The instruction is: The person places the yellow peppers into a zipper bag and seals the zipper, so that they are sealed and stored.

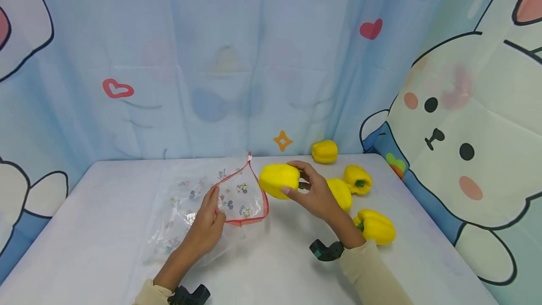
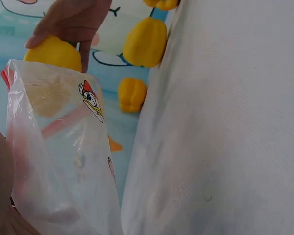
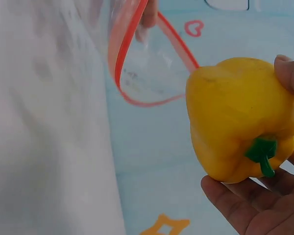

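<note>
My left hand (image 1: 206,225) grips the red-edged rim of a clear plastic zip bag (image 1: 243,199) printed with small cartoon figures. The bag's mouth stands wide and faces right; its body trails left over the table. In my right hand (image 1: 315,192) is a yellow bell pepper (image 1: 277,180), held between thumb and fingers right at the bag's mouth. The right wrist view shows this pepper's green stem (image 3: 262,154) pointing away from the bag. Seen from the left wrist, the pepper (image 2: 56,53) is at the rim, partly behind the clear plastic (image 2: 63,147).
More yellow bell peppers lie right of the bag: one at the back edge (image 1: 324,151), one with its stem showing (image 1: 357,179), one partly behind my right hand (image 1: 340,193), and one by the right forearm (image 1: 377,227). A printed curtain (image 1: 211,60) hangs behind the white table (image 1: 106,229).
</note>
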{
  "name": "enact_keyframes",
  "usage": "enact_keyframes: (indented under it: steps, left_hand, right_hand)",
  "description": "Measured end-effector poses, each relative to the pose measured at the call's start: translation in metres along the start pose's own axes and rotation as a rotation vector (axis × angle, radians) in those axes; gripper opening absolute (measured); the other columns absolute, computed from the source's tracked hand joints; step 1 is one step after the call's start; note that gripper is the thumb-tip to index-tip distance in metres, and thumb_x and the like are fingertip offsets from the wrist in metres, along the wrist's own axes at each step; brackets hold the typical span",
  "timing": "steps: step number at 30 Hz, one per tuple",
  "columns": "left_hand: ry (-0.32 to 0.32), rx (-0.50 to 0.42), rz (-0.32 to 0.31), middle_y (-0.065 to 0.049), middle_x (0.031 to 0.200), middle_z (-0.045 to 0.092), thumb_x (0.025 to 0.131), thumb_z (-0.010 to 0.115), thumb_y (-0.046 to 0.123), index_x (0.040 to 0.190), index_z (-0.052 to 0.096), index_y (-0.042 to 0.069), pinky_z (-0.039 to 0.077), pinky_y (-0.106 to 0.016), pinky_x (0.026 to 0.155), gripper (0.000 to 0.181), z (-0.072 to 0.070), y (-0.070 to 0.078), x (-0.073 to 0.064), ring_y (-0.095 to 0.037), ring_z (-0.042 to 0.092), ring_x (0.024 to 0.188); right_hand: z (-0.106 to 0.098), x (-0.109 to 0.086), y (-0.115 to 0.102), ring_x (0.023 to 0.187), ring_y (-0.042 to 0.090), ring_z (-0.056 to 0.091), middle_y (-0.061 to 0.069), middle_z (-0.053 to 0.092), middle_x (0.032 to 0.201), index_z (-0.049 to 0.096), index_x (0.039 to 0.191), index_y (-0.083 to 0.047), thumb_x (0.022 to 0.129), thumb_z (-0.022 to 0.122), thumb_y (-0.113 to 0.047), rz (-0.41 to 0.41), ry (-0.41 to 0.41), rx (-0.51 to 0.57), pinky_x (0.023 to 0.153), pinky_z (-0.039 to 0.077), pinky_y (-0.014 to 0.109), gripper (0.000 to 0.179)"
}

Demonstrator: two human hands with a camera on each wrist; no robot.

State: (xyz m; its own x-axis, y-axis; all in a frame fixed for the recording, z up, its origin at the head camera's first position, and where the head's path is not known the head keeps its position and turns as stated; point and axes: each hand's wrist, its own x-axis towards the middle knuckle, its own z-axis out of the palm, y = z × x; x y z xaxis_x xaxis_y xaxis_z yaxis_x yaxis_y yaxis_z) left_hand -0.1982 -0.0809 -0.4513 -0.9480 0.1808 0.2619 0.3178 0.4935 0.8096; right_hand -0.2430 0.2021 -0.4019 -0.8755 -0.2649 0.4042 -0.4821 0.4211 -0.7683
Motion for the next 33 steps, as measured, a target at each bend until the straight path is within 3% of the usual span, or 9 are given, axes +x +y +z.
enact_keyframes:
  steps: [8, 17, 22, 27, 29, 33]
  left_hand:
    - [-0.032, 0.014, -0.012, -0.014, 0.161, 0.011, 0.099, 0.044, 0.012, 0.154, 0.014, 0.000, 0.020, -0.046, 0.113, 0.064, 0.001, 0.008, -0.002, -0.027, 0.017, 0.145]
    - [-0.051, 0.005, -0.035, -0.008, 0.161, 0.010, 0.099, 0.047, 0.016, 0.156, 0.013, 0.006, 0.024, -0.049, 0.111, 0.066, 0.002, 0.016, -0.005, -0.025, 0.018, 0.145]
    - [-0.050, -0.014, 0.000, -0.008, 0.161, 0.011, 0.099, 0.048, 0.014, 0.156, 0.015, 0.006, 0.025, -0.047, 0.111, 0.066, 0.003, 0.018, -0.007, -0.025, 0.019, 0.145]
    - [-0.034, -0.009, 0.046, -0.009, 0.160, 0.016, 0.097, 0.050, 0.011, 0.155, 0.019, 0.005, 0.026, -0.046, 0.110, 0.066, 0.002, 0.022, -0.008, -0.025, 0.022, 0.144]
    - [-0.030, -0.006, 0.061, -0.009, 0.160, 0.018, 0.097, 0.051, 0.010, 0.155, 0.020, 0.006, 0.026, -0.046, 0.110, 0.066, 0.002, 0.023, -0.008, -0.025, 0.022, 0.144]
    - [-0.024, -0.004, 0.071, -0.008, 0.160, 0.017, 0.096, 0.051, 0.010, 0.155, 0.020, 0.006, 0.025, -0.048, 0.111, 0.068, -0.001, 0.026, -0.007, -0.026, 0.021, 0.144]
  right_hand:
    - [0.008, -0.007, -0.025, 0.109, 0.024, 0.057, 0.006, 0.053, 0.132, 0.047, 0.138, -0.011, 0.087, 0.072, -0.012, -0.091, -0.110, 0.163, 0.091, 0.052, 0.035, 0.056]
    - [0.025, -0.011, -0.028, 0.112, 0.028, 0.056, 0.011, 0.049, 0.135, 0.040, 0.143, -0.004, 0.095, 0.060, -0.007, -0.085, -0.257, 0.311, 0.094, 0.050, 0.034, 0.052]
    - [0.031, -0.013, -0.034, 0.112, 0.026, 0.054, 0.012, 0.049, 0.135, 0.038, 0.144, -0.002, 0.096, 0.058, -0.006, -0.052, -0.294, 0.276, 0.096, 0.048, 0.032, 0.051]
    - [0.035, -0.013, -0.034, 0.101, 0.026, 0.054, 0.014, 0.051, 0.129, 0.038, 0.143, 0.001, 0.092, 0.063, -0.002, -0.061, -0.254, 0.153, 0.084, 0.049, 0.033, 0.056]
    - [0.038, -0.012, -0.022, 0.098, 0.025, 0.053, 0.011, 0.052, 0.128, 0.039, 0.143, -0.002, 0.091, 0.066, -0.004, -0.071, -0.233, 0.119, 0.081, 0.048, 0.034, 0.059]
    - [0.039, -0.010, -0.017, 0.100, 0.021, 0.054, 0.007, 0.053, 0.130, 0.042, 0.143, -0.007, 0.090, 0.068, -0.010, -0.096, -0.247, 0.092, 0.087, 0.049, 0.032, 0.059]
